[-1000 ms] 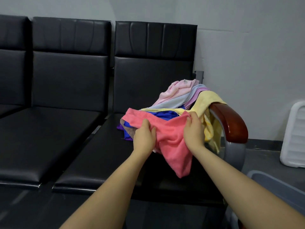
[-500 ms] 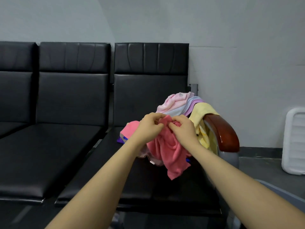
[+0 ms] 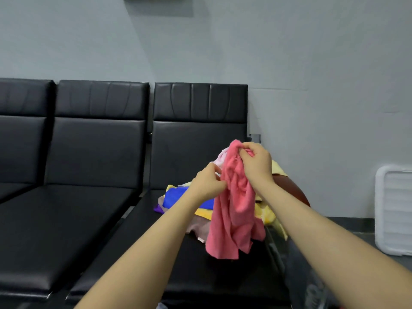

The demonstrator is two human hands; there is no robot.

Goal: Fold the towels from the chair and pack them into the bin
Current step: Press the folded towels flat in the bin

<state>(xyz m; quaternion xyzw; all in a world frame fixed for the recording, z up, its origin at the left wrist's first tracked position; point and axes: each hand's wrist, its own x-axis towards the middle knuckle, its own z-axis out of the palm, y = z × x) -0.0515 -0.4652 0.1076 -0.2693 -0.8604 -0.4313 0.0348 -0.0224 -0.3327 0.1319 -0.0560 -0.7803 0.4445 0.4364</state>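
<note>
— Since half a second ago we have lifted the pink towel (image 3: 234, 204) higher: it was bunched low between both hands by the pile, and it now hangs in a long crumpled drape above the seat.

— Where do we hold it?

— Our right hand (image 3: 256, 162) grips the top of it, fingers curled round a gathered corner, raised well above the pile with the wrist bent down. Our left hand (image 3: 208, 182) sits lower and to the left, thumb and fingers pinching the towel's left edge. Both forearms reach forward from the bottom of the view.

— And how does the towel look?

— Unfolded, twisted into vertical creases, its ragged lower hem hanging just above the black seat of the chair (image 3: 200, 139).

— What lies behind it?

— The rest of the towels (image 3: 185, 197) lie heaped on the same seat: a blue one on top, yellow under it, a purple corner and a beige one at the left and front, a pale pink one peeking out beside our right hand. A brown armrest (image 3: 289, 188) shows to the right of the heap, partly hidden by our right forearm. Farther right, a white slatted panel (image 3: 394, 210) leans against the grey wall (image 3: 312, 74).
</note>
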